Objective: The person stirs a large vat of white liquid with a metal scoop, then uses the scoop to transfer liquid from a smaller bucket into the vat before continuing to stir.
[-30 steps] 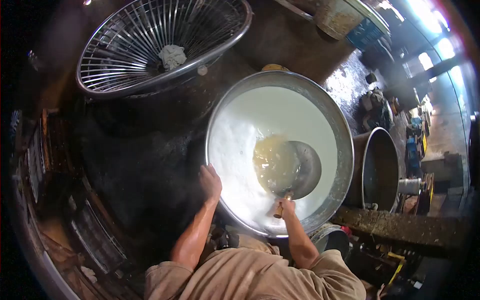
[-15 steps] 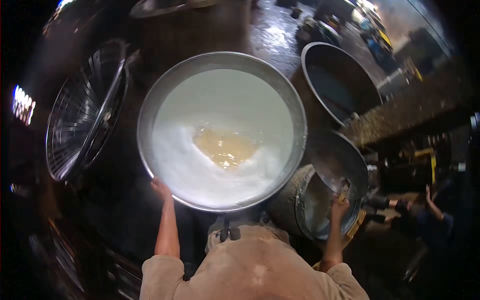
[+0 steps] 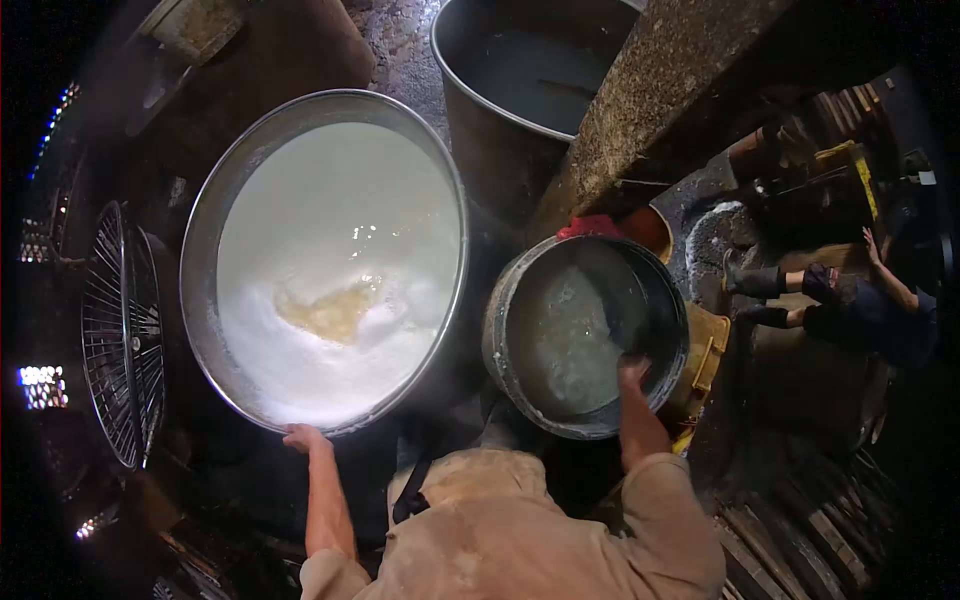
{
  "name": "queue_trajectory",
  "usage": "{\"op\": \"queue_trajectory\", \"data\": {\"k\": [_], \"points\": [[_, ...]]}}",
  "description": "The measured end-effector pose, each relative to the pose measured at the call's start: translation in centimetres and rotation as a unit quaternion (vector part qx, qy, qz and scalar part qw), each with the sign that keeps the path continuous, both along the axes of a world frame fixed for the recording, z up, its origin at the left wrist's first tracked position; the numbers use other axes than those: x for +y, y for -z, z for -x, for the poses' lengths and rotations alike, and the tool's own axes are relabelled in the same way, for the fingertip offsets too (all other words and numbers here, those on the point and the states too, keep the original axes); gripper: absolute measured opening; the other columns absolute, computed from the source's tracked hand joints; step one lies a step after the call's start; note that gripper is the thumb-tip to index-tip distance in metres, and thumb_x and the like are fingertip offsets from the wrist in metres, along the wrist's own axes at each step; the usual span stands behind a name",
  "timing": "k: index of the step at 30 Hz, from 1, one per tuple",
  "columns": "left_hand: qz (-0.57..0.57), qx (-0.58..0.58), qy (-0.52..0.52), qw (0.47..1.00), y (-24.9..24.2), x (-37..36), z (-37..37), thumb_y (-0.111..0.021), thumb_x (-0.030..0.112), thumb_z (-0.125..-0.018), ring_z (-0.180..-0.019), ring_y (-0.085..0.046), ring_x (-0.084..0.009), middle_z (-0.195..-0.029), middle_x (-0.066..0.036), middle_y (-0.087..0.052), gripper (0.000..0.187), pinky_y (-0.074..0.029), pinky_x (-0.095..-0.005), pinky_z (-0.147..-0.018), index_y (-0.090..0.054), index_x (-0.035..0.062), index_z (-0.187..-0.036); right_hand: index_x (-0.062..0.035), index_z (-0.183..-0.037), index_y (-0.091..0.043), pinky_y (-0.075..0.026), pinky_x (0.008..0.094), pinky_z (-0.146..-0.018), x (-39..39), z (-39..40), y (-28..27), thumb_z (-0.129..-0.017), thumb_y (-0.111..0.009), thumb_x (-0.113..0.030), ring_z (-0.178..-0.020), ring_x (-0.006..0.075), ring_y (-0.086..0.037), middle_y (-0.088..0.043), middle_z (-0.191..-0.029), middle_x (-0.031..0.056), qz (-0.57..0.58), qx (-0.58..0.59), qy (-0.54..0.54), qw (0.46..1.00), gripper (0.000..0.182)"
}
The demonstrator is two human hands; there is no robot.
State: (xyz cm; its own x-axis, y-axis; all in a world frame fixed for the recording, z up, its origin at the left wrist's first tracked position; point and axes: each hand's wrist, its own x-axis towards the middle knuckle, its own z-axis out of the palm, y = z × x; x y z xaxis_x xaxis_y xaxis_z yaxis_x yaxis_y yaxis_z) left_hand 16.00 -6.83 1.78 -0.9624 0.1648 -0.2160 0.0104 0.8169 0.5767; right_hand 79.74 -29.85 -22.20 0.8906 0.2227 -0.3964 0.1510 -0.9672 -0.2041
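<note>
A large round metal vat [image 3: 455, 250] holds white liquid with foam and a yellowish patch. My left hand [image 3: 305, 437] is closed on its near rim. To the right stands a dark, scuffed bucket [image 3: 497, 345] with cloudy greyish liquid inside. My right hand [image 3: 633, 372] reaches over the bucket's near right side, its fingers wrapped round the handle of a wide metal dipper. The dipper's bowl is down in the bucket, mostly hidden by shadow and liquid.
Another big metal vat [image 3: 445, 70] stands behind, beside a rough beam [image 3: 640, 110]. A round wire-guarded fan [image 3: 125, 335] is at left. Near the bucket are a red cloth [image 3: 590, 227] and a yellow container [image 3: 708, 350]. Another person [image 3: 860, 300] is at right; planks [image 3: 780, 550] lie below.
My right hand has lowered the dipper from above the bucket's edge into it. My view has turned right, and my left hand stays at the large vat's rim.
</note>
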Motion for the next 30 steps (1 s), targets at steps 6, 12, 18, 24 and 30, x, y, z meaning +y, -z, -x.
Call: {"op": "queue_trajectory", "data": {"k": [6,12,18,24,30], "points": [[0.008,0.035,0.001,0.999,1.2,-0.2,1.5,-0.030,0.041,-0.092,-0.106,-0.049,-0.0429,-0.116,-0.032,-0.046,0.056,-0.041,-0.0483,-0.090,-0.037,-0.0084,-0.117,-0.0038,-0.097,-0.056,-0.046,0.0404,-0.062,2.7,10.7,0.1,-0.072,-0.061,-0.019,-0.060,0.0267,-0.054,-0.055,-0.065,0.0088,-0.057,0.112,0.158,0.979,0.030],[0.038,0.061,0.026,0.997,1.6,-0.6,2.3,-0.032,0.041,-0.091,-0.109,-0.047,-0.0424,-0.120,-0.032,-0.044,0.059,-0.039,-0.0472,-0.093,-0.036,-0.0087,-0.123,-0.0054,-0.107,-0.051,-0.042,0.0348,-0.075,1.4,17.8,10.5,-0.073,-0.060,-0.015,-0.080,0.0250,-0.052,-0.055,-0.088,0.0060,-0.184,0.309,0.064,0.931,0.036],[0.043,0.057,0.028,0.997,0.9,-0.7,1.6,-0.033,0.042,-0.091,-0.109,-0.046,-0.0430,-0.121,-0.032,-0.043,0.060,-0.039,-0.0469,-0.093,-0.036,-0.0084,-0.123,-0.0074,-0.098,-0.052,-0.041,0.0316,-0.067,2.2,16.7,8.5,-0.074,-0.060,-0.017,-0.073,0.0170,-0.048,-0.050,-0.085,0.0044,-0.199,0.483,0.134,0.842,0.027],[0.012,0.055,0.024,0.998,0.9,-0.4,1.2,-0.031,0.043,-0.092,-0.107,-0.047,-0.0441,-0.118,-0.033,-0.045,0.058,-0.039,-0.0481,-0.091,-0.036,-0.0075,-0.121,-0.0098,-0.080,-0.051,-0.041,0.0308,-0.043,4.1,14.1,-2.5,-0.073,-0.060,-0.014,-0.045,0.0144,-0.047,-0.046,-0.057,0.0028,-0.169,0.624,0.195,0.737,0.012],[-0.005,0.029,0.037,0.999,0.9,-0.5,1.1,-0.029,0.042,-0.092,-0.104,-0.049,-0.0447,-0.115,-0.033,-0.046,0.056,-0.039,-0.0496,-0.089,-0.037,-0.0075,-0.117,-0.0038,-0.073,-0.049,-0.042,0.0298,-0.040,4.8,12.0,-12.0,-0.071,-0.058,-0.004,-0.045,0.0153,-0.047,-0.047,-0.058,0.0044,-0.161,0.531,0.167,0.815,0.010]]}}
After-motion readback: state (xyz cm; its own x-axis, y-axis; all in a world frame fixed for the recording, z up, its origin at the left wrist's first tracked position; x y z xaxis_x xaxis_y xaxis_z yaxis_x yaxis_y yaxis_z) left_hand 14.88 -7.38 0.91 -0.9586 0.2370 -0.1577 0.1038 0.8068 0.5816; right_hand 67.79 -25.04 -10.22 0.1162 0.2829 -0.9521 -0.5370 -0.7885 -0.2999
